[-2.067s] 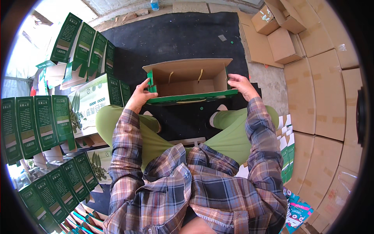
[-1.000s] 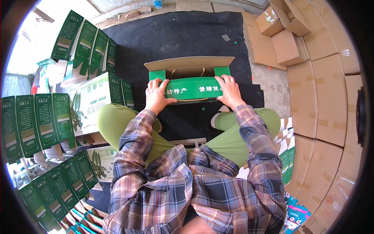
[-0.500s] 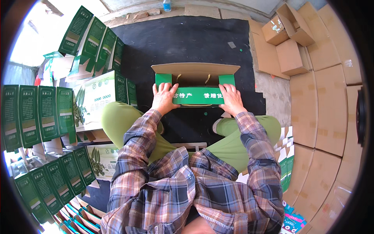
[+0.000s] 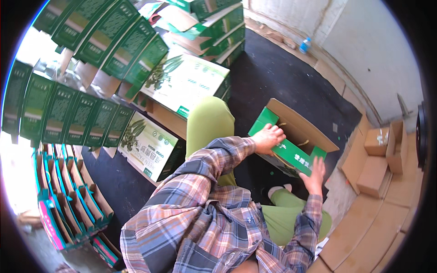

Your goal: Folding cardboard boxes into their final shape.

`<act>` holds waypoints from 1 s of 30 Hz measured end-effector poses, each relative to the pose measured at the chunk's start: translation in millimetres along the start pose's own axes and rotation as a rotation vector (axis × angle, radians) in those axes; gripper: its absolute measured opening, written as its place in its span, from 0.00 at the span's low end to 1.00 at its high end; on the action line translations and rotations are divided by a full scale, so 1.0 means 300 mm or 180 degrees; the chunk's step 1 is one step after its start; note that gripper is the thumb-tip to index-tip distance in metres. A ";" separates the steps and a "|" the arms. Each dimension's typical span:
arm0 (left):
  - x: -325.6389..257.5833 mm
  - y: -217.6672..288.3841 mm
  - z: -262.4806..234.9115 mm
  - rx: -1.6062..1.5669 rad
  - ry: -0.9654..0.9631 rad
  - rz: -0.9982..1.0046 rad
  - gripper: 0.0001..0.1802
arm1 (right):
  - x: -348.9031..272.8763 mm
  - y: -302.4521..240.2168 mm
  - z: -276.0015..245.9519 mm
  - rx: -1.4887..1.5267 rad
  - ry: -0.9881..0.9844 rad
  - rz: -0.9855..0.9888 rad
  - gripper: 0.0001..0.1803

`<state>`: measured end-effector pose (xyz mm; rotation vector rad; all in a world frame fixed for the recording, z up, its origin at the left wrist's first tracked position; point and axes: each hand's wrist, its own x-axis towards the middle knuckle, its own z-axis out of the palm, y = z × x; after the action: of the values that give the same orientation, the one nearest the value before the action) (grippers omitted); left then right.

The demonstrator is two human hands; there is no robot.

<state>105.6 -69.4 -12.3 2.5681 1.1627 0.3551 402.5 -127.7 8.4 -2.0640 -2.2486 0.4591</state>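
A green gift box (image 4: 291,154) with its brown lid flap raised stands tilted to the right between my legs. Inside its bare cardboard interior, twisted yellow cord handles show. At its left front corner my left hand (image 4: 268,139) is closed over the edge, fingers on the green front flap. By the right front corner my right hand (image 4: 314,177) is open, fingers stretched upward and slightly blurred. Whether its palm touches the box I cannot tell.
Rows of green boxes (image 4: 68,113) stand at left, beside white-faced boxes (image 4: 186,82) with plant pictures. Cardboard dividers (image 4: 73,195) stand lower left. Brown cartons (image 4: 373,177) line the right side. A black mat (image 4: 282,73) covers the floor; a blue bottle (image 4: 305,44) stands by the wall.
The view has swung left, so the box now appears farther right and slanted. My right hand has loosened from the box's front edge, its fingers now extended; my left hand stays on its corner.
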 end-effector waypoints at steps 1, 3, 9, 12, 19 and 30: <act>0.019 0.017 -0.004 -0.0067 0.0022 -0.0003 0.46 | -0.007 0.047 -0.025 0.0144 0.0214 -0.0001 0.50; 0.004 0.002 -0.009 -0.0107 0.0087 -0.0200 0.45 | 0.017 0.074 -0.088 0.0685 0.0494 -0.0091 0.42; 0.036 0.002 -0.090 -0.1299 0.1025 -0.1088 0.44 | -0.038 0.196 -0.271 0.1655 0.1308 0.0350 0.28; 0.036 0.013 -0.189 -0.1815 0.1846 -0.1297 0.46 | -0.061 0.305 -0.262 0.2022 0.1458 0.0653 0.25; -0.240 0.033 -0.616 -0.3428 0.3493 -0.1258 0.44 | -0.051 0.250 -0.269 0.2700 0.1053 0.1199 0.24; -1.225 0.212 -0.569 -0.4761 0.5176 -0.1686 0.31 | 0.034 0.309 -0.216 0.2431 0.0602 0.0956 0.24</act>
<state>-145.2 -360.2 132.2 0.3128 0.9864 2.1707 506.3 -100.3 45.1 -1.8934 -1.3405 0.9164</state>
